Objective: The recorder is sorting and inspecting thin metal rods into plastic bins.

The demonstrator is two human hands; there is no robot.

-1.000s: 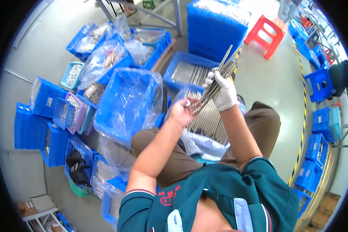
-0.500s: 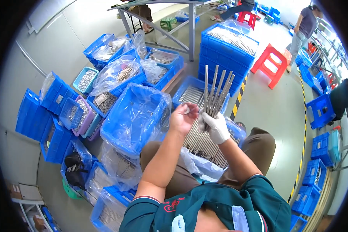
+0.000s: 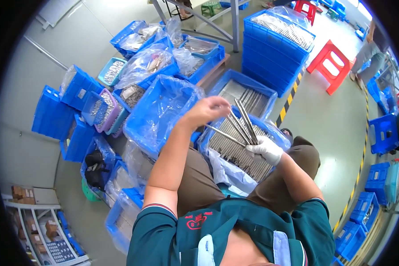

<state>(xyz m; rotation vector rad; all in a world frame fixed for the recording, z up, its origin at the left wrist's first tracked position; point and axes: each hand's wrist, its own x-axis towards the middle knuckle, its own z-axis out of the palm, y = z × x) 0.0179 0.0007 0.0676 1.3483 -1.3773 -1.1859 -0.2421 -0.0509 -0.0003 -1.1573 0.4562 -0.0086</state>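
Observation:
My right hand (image 3: 265,151), in a white glove, grips a bundle of slim metal rods (image 3: 242,125) by their lower ends. The rods fan out up and to the left, one leaning well away from the others. My bare left hand (image 3: 207,111) is beside the rods' upper ends, its fingers bent and smeared by motion; whether it touches a rod is unclear. Below both hands, a blue bin (image 3: 283,136) between my knees holds rows of similar rods (image 3: 221,144). Crumpled pale wrapping (image 3: 224,173) lies at its near side.
Just beyond stands another blue bin (image 3: 270,94) with rods. A plastic-lined blue bin (image 3: 157,116) is at my left, near tubs of small metal parts (image 3: 105,106). Stacked blue crates (image 3: 270,60) rise ahead. A red stool (image 3: 330,66) and a person (image 3: 370,55) are at the right.
The rod bundle has tipped from upright toward the left and spread out. My right hand has come lower and nearer; my left hand has risen toward the rod tips. The view has shifted.

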